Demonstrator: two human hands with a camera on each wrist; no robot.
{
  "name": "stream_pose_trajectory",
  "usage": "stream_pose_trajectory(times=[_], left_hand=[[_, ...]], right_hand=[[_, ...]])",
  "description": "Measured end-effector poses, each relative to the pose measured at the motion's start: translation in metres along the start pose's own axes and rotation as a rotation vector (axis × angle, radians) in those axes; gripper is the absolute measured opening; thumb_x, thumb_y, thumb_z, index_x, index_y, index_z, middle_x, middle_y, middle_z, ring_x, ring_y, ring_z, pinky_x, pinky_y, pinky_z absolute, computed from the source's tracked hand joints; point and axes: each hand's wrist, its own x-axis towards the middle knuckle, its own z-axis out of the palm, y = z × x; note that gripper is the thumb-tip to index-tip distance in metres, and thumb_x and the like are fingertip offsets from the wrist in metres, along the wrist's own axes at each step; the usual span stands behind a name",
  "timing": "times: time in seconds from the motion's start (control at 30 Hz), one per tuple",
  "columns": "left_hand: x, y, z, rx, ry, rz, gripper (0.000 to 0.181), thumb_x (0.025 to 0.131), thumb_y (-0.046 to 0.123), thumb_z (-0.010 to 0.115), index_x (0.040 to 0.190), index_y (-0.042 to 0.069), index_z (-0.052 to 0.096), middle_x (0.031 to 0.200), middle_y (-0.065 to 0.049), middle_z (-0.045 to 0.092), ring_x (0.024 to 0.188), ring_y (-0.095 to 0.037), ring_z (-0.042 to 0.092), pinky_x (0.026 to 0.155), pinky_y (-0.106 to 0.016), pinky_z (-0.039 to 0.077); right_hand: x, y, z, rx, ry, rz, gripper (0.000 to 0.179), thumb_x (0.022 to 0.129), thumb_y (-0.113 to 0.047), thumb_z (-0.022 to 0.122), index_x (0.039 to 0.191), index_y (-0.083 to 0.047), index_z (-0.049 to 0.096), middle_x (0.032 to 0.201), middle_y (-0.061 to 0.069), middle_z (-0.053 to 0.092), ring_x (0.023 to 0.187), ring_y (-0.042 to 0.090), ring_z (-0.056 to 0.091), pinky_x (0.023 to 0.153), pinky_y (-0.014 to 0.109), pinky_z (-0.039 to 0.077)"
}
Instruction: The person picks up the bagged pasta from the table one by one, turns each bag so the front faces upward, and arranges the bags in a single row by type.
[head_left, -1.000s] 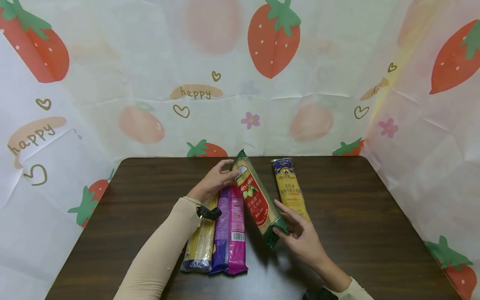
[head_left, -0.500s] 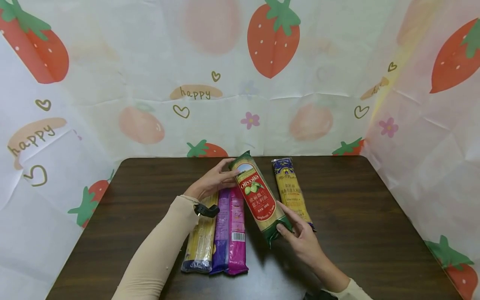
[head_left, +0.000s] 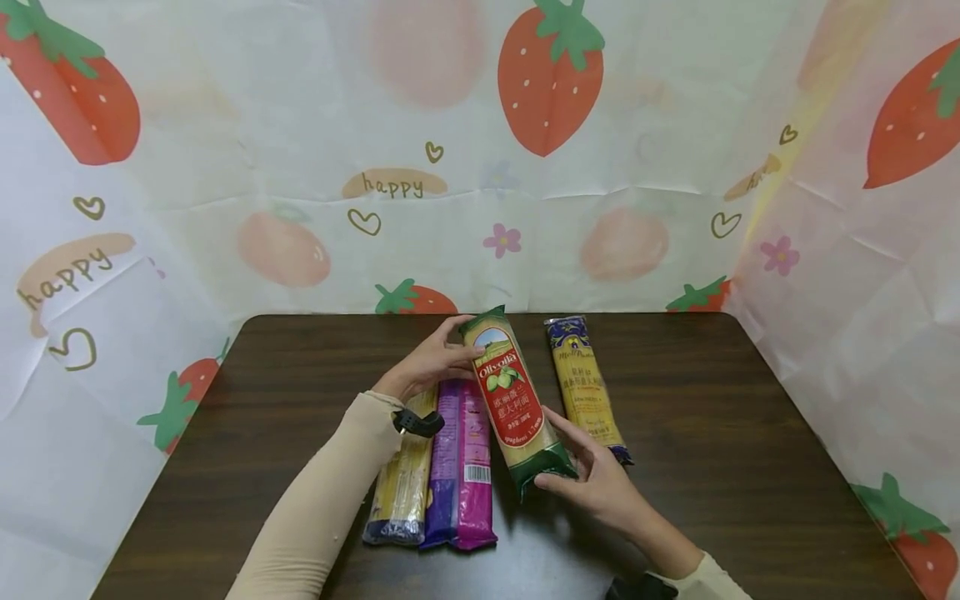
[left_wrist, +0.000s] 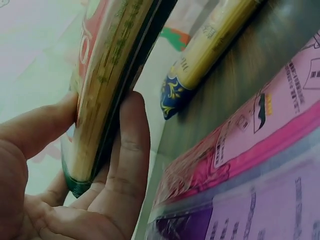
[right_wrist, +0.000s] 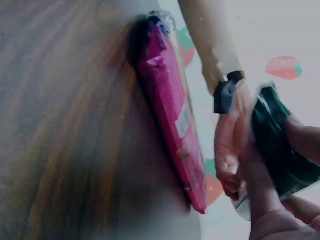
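Observation:
Both hands hold a green-ended spaghetti packet (head_left: 512,392) with a red label, tilted above the table. My left hand (head_left: 435,360) grips its far end, thumb on the front and fingers behind, as the left wrist view shows around the packet (left_wrist: 102,100). At the near end, my right hand (head_left: 592,471) pinches the green wrapper (right_wrist: 280,145). Under the left forearm lie a yellow spaghetti packet (head_left: 402,492) and a purple-and-pink packet (head_left: 459,467), side by side. To the right of the held packet lies another yellow spaghetti packet (head_left: 585,383) with blue ends.
The dark wooden table (head_left: 735,467) carries all the packets. A white backdrop (head_left: 315,125) printed with strawberries stands behind it and along both sides. A black band (head_left: 420,422) sits on the left wrist.
The held packet has turned so its red label faces the camera more squarely, and it stands a little more upright. The packets on the table have not moved.

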Motion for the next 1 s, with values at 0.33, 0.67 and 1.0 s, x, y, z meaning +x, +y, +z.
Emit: stream_pose_trajectory(times=[0.33, 0.67, 1.0], left_hand=[[0.012, -0.005, 0.017, 0.038, 0.055, 0.023, 0.077, 0.105, 0.004, 0.069, 0.166, 0.020, 0.024, 0.135, -0.035, 0.062, 0.104, -0.030, 0.073, 0.085, -0.040, 0.064], [0.028, -0.003, 0.032, 0.169, 0.018, 0.023, 0.074, 0.108, 0.006, 0.066, 0.168, 0.013, 0.023, 0.136, -0.035, 0.062, 0.107, -0.032, 0.071, 0.085, -0.041, 0.062], [0.044, 0.002, 0.036, 0.326, -0.061, -0.023, 0.087, 0.105, 0.009, 0.071, 0.171, 0.014, 0.015, 0.132, -0.031, 0.065, 0.102, -0.033, 0.072, 0.094, -0.046, 0.057]], right_hand=[[0.004, 0.006, -0.003, -0.170, 0.021, 0.143, 0.090, 0.091, -0.006, 0.087, 0.165, 0.000, 0.036, 0.152, 0.031, 0.049, 0.127, 0.044, 0.065, 0.093, 0.032, 0.061], [0.009, 0.005, 0.001, -0.412, 0.177, 0.253, 0.088, 0.084, -0.013, 0.095, 0.157, 0.002, 0.048, 0.133, 0.018, 0.067, 0.119, 0.038, 0.070, 0.095, 0.046, 0.062], [0.019, 0.015, -0.001, -0.477, 0.218, 0.275, 0.087, 0.082, -0.011, 0.096, 0.154, 0.004, 0.050, 0.132, 0.021, 0.070, 0.114, 0.034, 0.071, 0.092, 0.043, 0.062]])
